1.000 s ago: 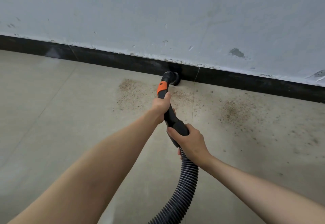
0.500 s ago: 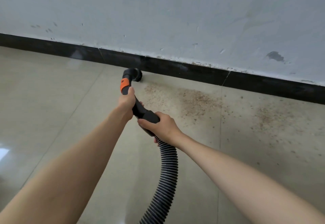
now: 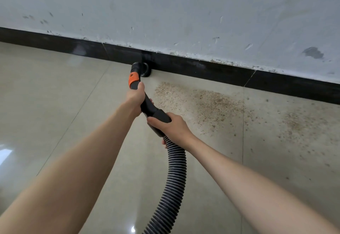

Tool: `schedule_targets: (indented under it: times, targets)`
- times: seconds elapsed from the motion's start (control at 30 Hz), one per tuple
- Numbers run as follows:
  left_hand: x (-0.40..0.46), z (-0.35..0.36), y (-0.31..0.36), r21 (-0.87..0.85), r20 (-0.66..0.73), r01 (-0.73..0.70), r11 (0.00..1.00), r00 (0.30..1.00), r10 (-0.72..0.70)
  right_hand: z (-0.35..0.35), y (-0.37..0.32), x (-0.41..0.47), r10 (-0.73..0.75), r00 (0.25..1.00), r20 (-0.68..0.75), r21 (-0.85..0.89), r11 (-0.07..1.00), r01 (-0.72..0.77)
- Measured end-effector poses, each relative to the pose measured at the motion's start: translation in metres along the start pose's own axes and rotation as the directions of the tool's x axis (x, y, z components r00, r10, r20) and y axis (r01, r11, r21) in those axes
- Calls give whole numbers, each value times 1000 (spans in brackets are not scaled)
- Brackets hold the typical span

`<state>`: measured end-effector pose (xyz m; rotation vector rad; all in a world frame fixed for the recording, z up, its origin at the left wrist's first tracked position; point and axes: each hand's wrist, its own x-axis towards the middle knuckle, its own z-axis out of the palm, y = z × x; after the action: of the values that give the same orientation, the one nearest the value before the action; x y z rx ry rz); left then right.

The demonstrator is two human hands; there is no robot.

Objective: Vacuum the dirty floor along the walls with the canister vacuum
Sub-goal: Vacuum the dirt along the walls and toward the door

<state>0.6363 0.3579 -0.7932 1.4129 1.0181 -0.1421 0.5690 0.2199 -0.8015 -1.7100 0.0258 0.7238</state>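
I see my left hand (image 3: 135, 95) wrapped around the black handle (image 3: 150, 107) of the vacuum, just under the orange band (image 3: 132, 79). My right hand (image 3: 170, 127) grips the thick end of the same handle, closer to me, where the ribbed hose (image 3: 172, 178) joins on. The hose curls down from my right hand and runs off the bottom of the view. Past my left hand, the round black brush head (image 3: 145, 69) sits on the floor (image 3: 55, 95), touching the black strip (image 3: 211, 70) at the foot of the wall (image 3: 165, 9). To the right of both hands, brown crumbs and dirt (image 3: 211, 103) lie spread on the tiles, near the black strip. More dirt lies farther right. To the left of my hands the floor is shiny. The wall has chips and small marks on it.
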Motion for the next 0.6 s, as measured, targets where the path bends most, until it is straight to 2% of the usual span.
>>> schedule_targets:
  times: [0.2,0.6]
  targets:
    - [-12,5,-13,55,58,-4,999,998,1,0,14,-21,17,1000,-14,65,998,-16]
    - [-52,4,-29,71,32,31,997,999,-34,-10,17,-61,35,998,53,45,998,-37]
